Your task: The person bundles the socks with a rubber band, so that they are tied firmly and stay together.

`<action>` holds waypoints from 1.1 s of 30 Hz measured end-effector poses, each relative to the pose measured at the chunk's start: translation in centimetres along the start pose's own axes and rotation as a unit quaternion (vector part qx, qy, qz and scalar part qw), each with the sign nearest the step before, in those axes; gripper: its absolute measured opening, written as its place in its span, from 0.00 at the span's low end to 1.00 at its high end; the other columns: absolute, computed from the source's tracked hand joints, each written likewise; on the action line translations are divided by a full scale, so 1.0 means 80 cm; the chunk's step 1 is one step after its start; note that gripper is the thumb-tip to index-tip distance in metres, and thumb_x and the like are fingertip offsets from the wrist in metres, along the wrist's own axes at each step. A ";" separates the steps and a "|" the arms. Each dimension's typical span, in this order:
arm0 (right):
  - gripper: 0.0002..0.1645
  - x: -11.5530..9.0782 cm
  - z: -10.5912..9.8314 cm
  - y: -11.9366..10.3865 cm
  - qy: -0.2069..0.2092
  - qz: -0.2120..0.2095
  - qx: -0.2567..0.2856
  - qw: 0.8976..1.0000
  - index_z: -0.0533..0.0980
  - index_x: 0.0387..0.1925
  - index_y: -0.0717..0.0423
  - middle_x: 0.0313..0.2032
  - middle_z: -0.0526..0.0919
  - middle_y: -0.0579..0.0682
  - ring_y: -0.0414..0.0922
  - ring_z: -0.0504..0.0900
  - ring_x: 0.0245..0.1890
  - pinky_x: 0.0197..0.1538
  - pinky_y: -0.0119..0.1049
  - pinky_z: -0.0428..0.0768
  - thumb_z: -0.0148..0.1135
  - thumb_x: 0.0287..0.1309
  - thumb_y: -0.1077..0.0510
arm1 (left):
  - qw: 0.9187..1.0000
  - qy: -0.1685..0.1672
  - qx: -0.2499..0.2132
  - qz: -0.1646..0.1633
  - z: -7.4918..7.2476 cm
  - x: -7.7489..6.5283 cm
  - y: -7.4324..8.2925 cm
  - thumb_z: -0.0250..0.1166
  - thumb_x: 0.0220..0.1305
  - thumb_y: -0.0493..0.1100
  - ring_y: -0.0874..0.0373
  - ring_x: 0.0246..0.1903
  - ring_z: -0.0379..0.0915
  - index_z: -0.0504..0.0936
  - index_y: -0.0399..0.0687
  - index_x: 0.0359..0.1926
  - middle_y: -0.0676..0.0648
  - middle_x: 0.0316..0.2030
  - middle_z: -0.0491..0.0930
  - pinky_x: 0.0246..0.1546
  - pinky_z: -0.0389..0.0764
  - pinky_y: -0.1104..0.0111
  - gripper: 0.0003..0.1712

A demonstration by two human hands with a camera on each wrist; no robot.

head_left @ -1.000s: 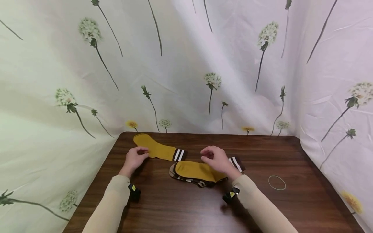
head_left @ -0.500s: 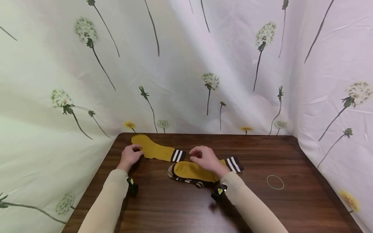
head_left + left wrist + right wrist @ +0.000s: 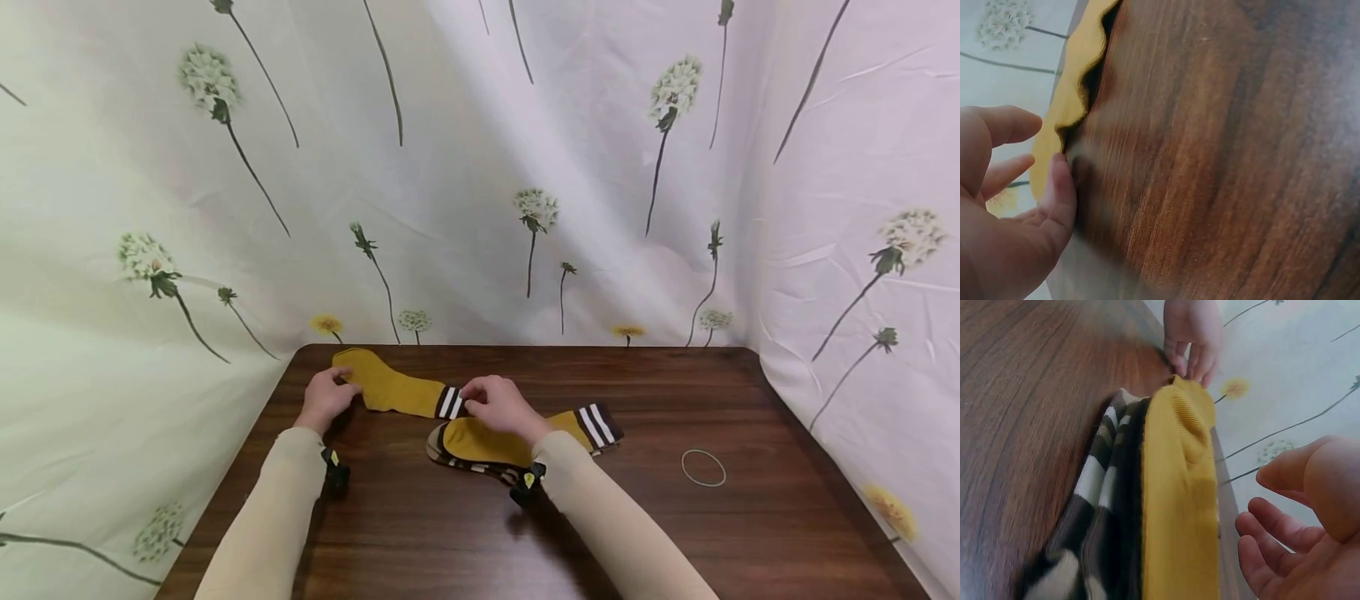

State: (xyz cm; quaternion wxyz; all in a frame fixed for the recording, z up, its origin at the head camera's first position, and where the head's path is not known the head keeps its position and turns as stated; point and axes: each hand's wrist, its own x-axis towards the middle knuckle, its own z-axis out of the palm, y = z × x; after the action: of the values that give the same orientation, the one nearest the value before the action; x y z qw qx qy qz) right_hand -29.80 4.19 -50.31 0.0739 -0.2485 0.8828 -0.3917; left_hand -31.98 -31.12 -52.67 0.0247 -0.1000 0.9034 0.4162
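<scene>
A mustard-yellow sock [image 3: 401,393] with a dark, white-striped cuff lies flat at the back left. My left hand [image 3: 326,401] is at its foot end; in the left wrist view the thumb [image 3: 1060,187] is by the sock's edge, apart from the other fingers. My right hand [image 3: 502,406] is over the cuff area, fingers loosely bent, nothing visible in them. Beneath that forearm, a second yellow sock [image 3: 483,442] lies on a brown, black and white patterned sock [image 3: 1094,478]. The right hand and wrist hide part of this stack.
A thin pale-green elastic ring [image 3: 702,452] lies on the right side of the dark wooden table [image 3: 420,533]. Fabric printed with dandelions [image 3: 465,208] hangs behind the table and along both sides.
My right hand has moved left, from above the stacked socks to the cuff of the back sock. My left hand has shifted slightly toward that sock's toe. The socks look unmoved.
</scene>
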 end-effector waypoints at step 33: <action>0.17 0.021 0.021 0.001 -0.042 0.080 -0.067 0.994 0.86 0.55 0.59 0.68 0.73 0.60 0.54 0.67 0.72 0.50 0.44 0.71 0.57 0.75 0.64 | 0.991 -0.040 -0.124 -0.041 -0.007 0.014 -0.006 0.64 0.75 0.42 0.54 0.43 0.80 0.61 0.35 0.79 0.36 0.53 0.79 0.38 0.85 0.70 0.38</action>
State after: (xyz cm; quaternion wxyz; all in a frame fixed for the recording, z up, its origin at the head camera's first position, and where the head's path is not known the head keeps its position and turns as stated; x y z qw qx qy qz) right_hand -30.74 2.28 -51.40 0.1251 -0.1980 0.9200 -0.3142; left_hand -32.96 -32.06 -52.80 0.0649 -0.1229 0.8382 0.5273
